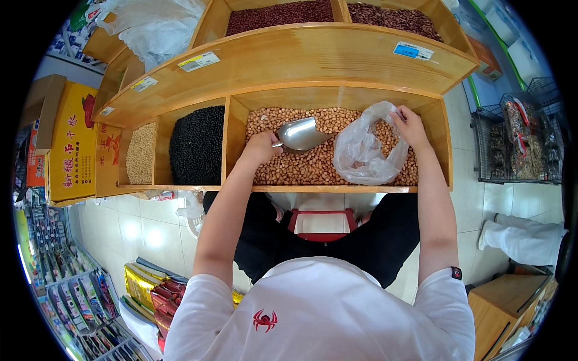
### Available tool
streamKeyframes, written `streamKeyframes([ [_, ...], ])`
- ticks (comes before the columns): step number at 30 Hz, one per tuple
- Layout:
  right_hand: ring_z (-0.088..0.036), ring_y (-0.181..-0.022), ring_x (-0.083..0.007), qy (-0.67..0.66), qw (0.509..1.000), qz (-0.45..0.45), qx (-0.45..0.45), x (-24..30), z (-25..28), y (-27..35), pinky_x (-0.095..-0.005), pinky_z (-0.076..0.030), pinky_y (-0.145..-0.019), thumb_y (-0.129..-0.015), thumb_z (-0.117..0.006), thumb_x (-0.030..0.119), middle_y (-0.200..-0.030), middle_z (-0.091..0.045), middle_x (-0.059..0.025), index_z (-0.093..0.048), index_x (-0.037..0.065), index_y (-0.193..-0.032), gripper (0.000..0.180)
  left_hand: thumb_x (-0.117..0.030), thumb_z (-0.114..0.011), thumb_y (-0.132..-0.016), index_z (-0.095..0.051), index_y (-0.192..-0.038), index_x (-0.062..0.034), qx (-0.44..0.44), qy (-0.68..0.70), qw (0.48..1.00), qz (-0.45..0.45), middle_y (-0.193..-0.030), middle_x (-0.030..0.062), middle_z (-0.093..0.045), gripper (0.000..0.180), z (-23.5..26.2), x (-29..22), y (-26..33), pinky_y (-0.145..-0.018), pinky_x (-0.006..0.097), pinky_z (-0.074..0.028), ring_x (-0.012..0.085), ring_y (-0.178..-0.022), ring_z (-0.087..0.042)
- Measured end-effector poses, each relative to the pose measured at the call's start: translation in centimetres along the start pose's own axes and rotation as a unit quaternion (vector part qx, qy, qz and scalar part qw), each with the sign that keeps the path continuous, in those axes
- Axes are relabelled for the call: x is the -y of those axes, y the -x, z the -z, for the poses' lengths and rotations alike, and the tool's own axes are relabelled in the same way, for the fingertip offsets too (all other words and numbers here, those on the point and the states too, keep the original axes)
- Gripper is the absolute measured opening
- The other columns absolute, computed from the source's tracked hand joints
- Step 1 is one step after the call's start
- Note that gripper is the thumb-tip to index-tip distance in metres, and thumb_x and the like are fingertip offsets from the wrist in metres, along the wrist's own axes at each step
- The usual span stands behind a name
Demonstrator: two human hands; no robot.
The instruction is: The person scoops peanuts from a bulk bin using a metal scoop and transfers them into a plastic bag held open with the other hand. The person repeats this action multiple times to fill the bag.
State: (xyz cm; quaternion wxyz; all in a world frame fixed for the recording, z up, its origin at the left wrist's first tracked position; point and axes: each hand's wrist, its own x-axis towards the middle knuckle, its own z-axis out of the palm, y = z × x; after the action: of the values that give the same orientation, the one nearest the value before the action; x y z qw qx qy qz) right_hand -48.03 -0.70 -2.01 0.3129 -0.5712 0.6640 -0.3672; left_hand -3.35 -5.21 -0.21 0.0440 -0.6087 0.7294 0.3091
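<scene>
My left hand (261,148) is closed around the handle of a metal scoop (301,133). The scoop lies low over light-brown peanuts (283,171) in a wooden bin (337,97), its mouth turned to the right. With my right hand (410,127) I grip the rim of a thin clear plastic bag (367,157) at its upper right. The bag rests on the peanuts, its mouth spread toward the scoop. Peanuts show within or through the bag; I cannot tell which. Both forearms reach over the bin's front edge.
Left of the peanuts are compartments of black beans (197,144) and pale beans (141,154). An upper tier holds dark red beans (280,17) and speckled beans (394,21). Plastic bags (158,30) lie upper left. A wire basket (518,138) with packages stands at right; another person's leg (521,239) shows below.
</scene>
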Motion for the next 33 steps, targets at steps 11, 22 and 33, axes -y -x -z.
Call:
streamKeyframes([
  [11, -0.051, -0.064, -0.016, 0.008, 1.0, 0.009, 0.0, -0.2, 0.0, 0.1, -0.0325, -0.044, -0.063, -0.093, -0.067, 0.027, -0.07, -0.058, -0.0072, -0.061, 0.002, -0.093, 0.025, -0.023, -0.082, -0.078, -0.069, -0.097, -0.0004, 0.087, 0.076, 0.993, 0.008, -0.089, 0.0157, -0.07, 0.033, -1.2, 3.2, -1.4, -0.073, 0.039, -0.052, 0.026, -0.083, -0.068],
  [22, -0.049, -0.062, -0.0142, -0.006, 1.0, -0.006, 0.012, -0.6, -0.2, -0.1, -0.0318, -0.042, -0.061, -0.094, -0.066, 0.026, -0.067, -0.057, -0.0055, -0.06, 0.002, -0.09, 0.025, -0.023, -0.086, -0.075, -0.061, -0.1, 0.0021, 0.03, 0.2, 0.978, -0.046, -0.09, 0.0106, -0.067, 0.043, -1.3, 2.1, -0.3, -0.073, 0.032, -0.05, 0.0173, -0.081, -0.062],
  [33, -0.05, -0.064, -0.015, -0.005, 1.0, -0.003, 0.015, -0.4, -0.2, 0.1, -0.0315, -0.043, -0.063, -0.094, -0.066, 0.025, -0.07, -0.058, -0.0055, -0.061, 0.003, -0.093, 0.023, -0.019, -0.084, -0.076, -0.06, -0.099, -0.0025, -0.032, 0.248, 0.964, -0.093, -0.089, 0.0102, -0.069, 0.037, -1.4, 1.1, -0.2, -0.076, 0.033, -0.052, 0.0187, -0.085, -0.066],
])
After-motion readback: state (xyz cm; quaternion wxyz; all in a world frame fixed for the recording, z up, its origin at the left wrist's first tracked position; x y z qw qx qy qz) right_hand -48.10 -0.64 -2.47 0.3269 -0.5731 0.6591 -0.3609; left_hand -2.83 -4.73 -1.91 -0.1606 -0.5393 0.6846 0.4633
